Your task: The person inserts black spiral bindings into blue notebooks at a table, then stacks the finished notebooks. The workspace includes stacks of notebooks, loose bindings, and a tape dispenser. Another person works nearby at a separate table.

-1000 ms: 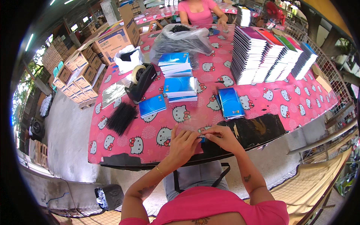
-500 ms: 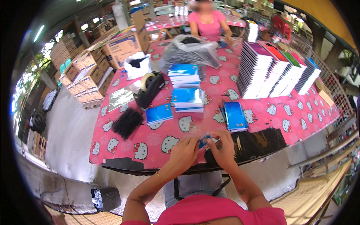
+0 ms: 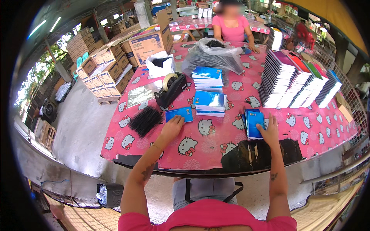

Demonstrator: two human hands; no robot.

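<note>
My left hand (image 3: 174, 126) reaches to a small flat pile of blue-covered notebooks (image 3: 184, 113), its fingers closed together at the pile's near edge. A heap of black spiral binding coils (image 3: 145, 121) lies just left of that hand. Farther right, my right hand (image 3: 270, 131) rests at a short stack of small blue spiral notebooks (image 3: 254, 122). Its thumb lies on the top cover and its fingers spread apart along the right side, holding nothing. Two taller stacks of blue notebooks, a nearer stack (image 3: 210, 101) and a farther stack (image 3: 207, 77), stand between the hands.
A black tape dispenser (image 3: 170, 91), clear plastic sheets (image 3: 144, 94) and a white bag (image 3: 160, 66) lie to the left. Beyond are a big plastic bag (image 3: 212, 57) and a person (image 3: 231, 29). Tall notebook stacks (image 3: 276, 82) stand right; cartons (image 3: 106, 73) stand beside the table.
My hands, together on a small blue notebook at the near edge before, have parted. The left moved to the flat pile, the right to the spiral notebook stack. The head view has shifted.
</note>
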